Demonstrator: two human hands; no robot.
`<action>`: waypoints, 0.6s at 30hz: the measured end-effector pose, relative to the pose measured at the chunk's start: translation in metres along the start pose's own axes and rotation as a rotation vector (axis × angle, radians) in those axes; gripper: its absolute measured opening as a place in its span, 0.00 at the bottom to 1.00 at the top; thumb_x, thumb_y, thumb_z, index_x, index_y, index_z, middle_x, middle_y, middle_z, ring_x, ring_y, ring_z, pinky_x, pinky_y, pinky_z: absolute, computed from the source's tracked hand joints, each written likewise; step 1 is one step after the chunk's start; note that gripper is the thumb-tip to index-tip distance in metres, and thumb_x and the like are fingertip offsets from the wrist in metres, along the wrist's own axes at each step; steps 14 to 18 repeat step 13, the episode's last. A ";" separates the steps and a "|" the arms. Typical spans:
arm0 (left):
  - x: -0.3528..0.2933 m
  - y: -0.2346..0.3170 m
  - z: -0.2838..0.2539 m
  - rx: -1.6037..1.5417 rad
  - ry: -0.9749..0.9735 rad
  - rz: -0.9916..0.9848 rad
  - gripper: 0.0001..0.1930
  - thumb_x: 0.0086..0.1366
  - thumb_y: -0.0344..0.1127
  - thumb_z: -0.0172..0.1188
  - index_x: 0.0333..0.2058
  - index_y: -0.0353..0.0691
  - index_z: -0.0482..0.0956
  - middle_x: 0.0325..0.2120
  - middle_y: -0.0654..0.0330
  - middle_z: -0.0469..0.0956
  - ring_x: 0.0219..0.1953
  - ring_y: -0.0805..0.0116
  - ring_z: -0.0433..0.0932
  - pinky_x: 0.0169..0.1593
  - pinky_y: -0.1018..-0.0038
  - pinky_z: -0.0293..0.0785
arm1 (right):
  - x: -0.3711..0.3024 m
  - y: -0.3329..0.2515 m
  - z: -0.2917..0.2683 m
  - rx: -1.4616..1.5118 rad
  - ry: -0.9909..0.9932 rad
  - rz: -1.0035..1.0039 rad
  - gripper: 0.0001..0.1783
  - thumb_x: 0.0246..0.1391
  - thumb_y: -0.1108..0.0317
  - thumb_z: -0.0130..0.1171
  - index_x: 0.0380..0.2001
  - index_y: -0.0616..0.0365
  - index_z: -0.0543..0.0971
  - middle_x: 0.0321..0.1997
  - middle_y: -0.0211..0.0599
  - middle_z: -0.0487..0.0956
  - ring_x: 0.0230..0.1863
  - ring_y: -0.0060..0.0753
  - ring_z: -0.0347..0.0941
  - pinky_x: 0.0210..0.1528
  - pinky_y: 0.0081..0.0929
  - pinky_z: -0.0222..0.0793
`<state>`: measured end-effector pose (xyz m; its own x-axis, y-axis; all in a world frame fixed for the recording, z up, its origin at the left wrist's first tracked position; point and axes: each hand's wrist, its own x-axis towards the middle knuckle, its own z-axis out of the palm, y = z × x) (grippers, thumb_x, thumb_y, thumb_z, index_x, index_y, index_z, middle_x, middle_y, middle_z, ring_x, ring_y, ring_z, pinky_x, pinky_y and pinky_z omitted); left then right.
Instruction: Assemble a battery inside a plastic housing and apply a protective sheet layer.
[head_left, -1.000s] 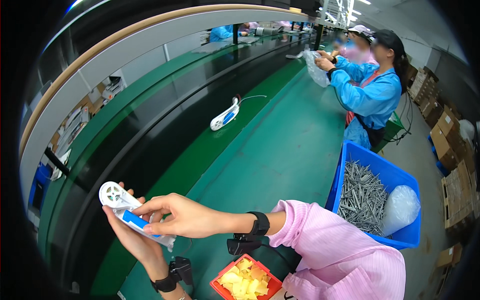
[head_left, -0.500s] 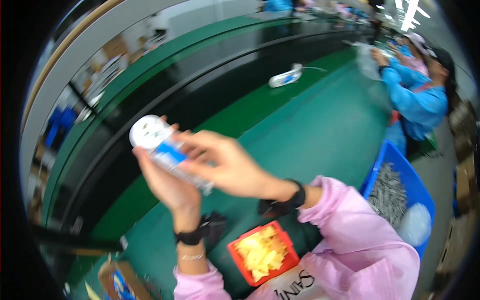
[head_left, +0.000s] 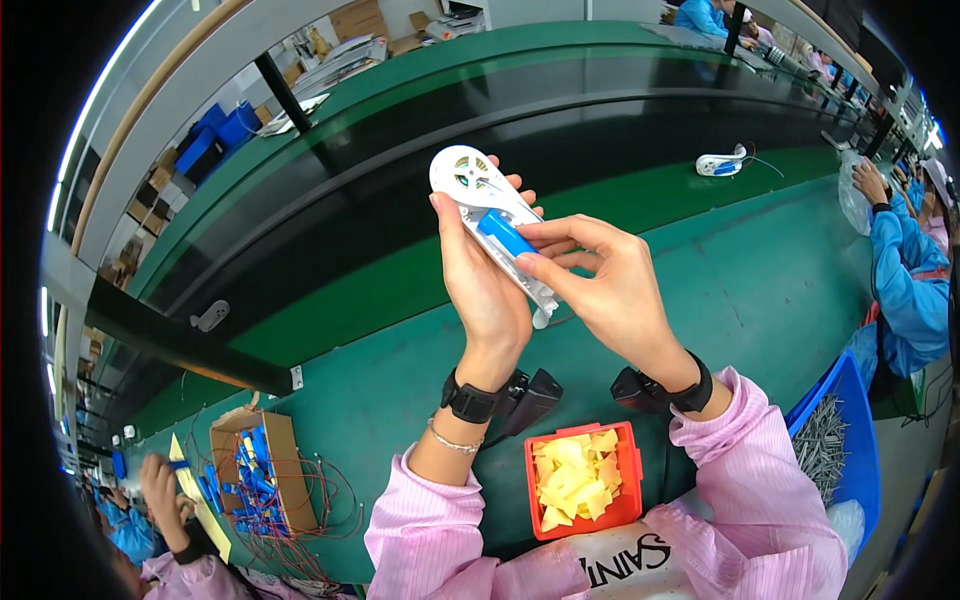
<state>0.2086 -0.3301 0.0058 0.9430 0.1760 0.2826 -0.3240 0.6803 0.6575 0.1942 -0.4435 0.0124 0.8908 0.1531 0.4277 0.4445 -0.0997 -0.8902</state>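
My left hand [head_left: 483, 295] cradles a white plastic housing [head_left: 462, 178] from below, its thumb along the near left edge and fingertips showing on the far side. The housing is tilted, with its round, spoked end up and to the left and its narrow end down toward the right. Inside the open narrow part lies a blue cylindrical battery [head_left: 503, 232]. The thumb and fingers of my right hand [head_left: 615, 290] pinch the battery's lower end. Whether it is fully seated in the housing I cannot tell.
Below my wrists sits a red tray [head_left: 583, 520] of yellow pieces. A cardboard box [head_left: 292, 465] of blue batteries with red wires stands left, near another person's hand [head_left: 160, 490]. At right is a blue bin [head_left: 860, 470] of metal parts. Another white housing [head_left: 722, 163] lies on the conveyor.
The view has swung left and steadied. Both hands still hold the white housing, now more toward the middle of the picture, and the right fingers remain on the blue battery.
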 end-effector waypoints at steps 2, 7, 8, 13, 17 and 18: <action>-0.001 0.000 0.003 -0.002 0.007 0.006 0.31 0.73 0.58 0.34 0.58 0.36 0.63 0.49 0.51 0.73 0.46 0.62 0.74 0.49 0.66 0.72 | -0.001 0.001 0.003 0.003 0.043 -0.033 0.14 0.49 0.73 0.67 0.39 0.67 0.81 0.36 0.42 0.80 0.37 0.31 0.81 0.39 0.28 0.79; -0.004 -0.003 0.006 0.023 0.043 0.027 0.31 0.73 0.58 0.33 0.57 0.35 0.63 0.49 0.51 0.73 0.45 0.63 0.74 0.49 0.67 0.71 | -0.004 0.003 0.008 0.016 0.048 -0.085 0.12 0.49 0.73 0.66 0.38 0.65 0.82 0.35 0.40 0.79 0.37 0.33 0.80 0.40 0.28 0.79; -0.004 -0.003 0.006 0.026 0.054 0.041 0.31 0.73 0.58 0.33 0.57 0.35 0.63 0.49 0.52 0.73 0.45 0.63 0.74 0.49 0.67 0.71 | -0.004 0.003 0.007 -0.061 0.032 -0.125 0.11 0.50 0.74 0.66 0.38 0.65 0.82 0.36 0.40 0.79 0.39 0.34 0.80 0.42 0.28 0.78; -0.002 -0.001 -0.003 0.018 0.054 0.031 0.32 0.73 0.59 0.34 0.58 0.36 0.63 0.48 0.52 0.73 0.45 0.63 0.74 0.49 0.67 0.71 | -0.011 -0.009 0.009 -0.425 -0.091 -0.226 0.10 0.55 0.72 0.61 0.40 0.61 0.83 0.41 0.41 0.78 0.62 0.45 0.65 0.61 0.26 0.66; -0.002 -0.001 -0.003 0.018 0.054 0.031 0.32 0.73 0.59 0.34 0.58 0.36 0.63 0.48 0.52 0.73 0.45 0.63 0.74 0.49 0.67 0.71 | -0.011 -0.009 0.009 -0.425 -0.091 -0.226 0.10 0.55 0.72 0.61 0.40 0.61 0.83 0.41 0.41 0.78 0.62 0.45 0.65 0.61 0.26 0.66; -0.002 -0.001 -0.003 0.018 0.054 0.031 0.32 0.73 0.59 0.34 0.58 0.36 0.63 0.48 0.52 0.73 0.45 0.63 0.74 0.49 0.67 0.71 | -0.011 -0.009 0.009 -0.425 -0.091 -0.226 0.10 0.55 0.72 0.61 0.40 0.61 0.83 0.41 0.41 0.78 0.62 0.45 0.65 0.61 0.26 0.66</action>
